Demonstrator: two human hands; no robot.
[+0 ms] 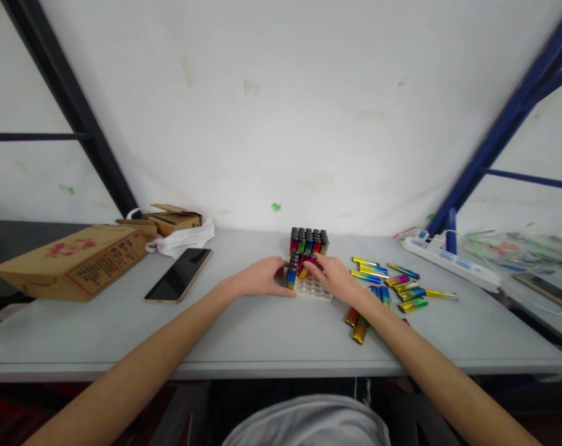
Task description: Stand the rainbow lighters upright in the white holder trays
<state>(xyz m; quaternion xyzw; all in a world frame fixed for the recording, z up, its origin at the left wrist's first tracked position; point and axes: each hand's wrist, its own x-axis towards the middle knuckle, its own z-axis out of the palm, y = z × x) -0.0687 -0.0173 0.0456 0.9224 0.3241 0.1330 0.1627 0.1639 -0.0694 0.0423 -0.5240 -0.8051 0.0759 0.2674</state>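
Note:
A white tray with rows of holes [314, 288] sits in the middle of the table, with shiny multicoloured lighters [291, 277] standing upright along its left side. My left hand [263, 277] is wrapped around the tray's left end, thumb at the near corner and fingers behind the lighters. Over the tray, my right hand [333, 277] pinches a magenta-and-gold lighter [305, 267] between thumb and fingers; the hand partly hides it. Just behind stands a block of upright lighters with black tops [309, 238].
Loose metallic lighters [411, 293] lie scattered on the right, some under my right forearm. A white power strip [450, 260] is at the far right. On the left are a phone [179, 275], a cardboard box [83, 260], a smaller open box [174, 220] and a white plastic bag [183, 240].

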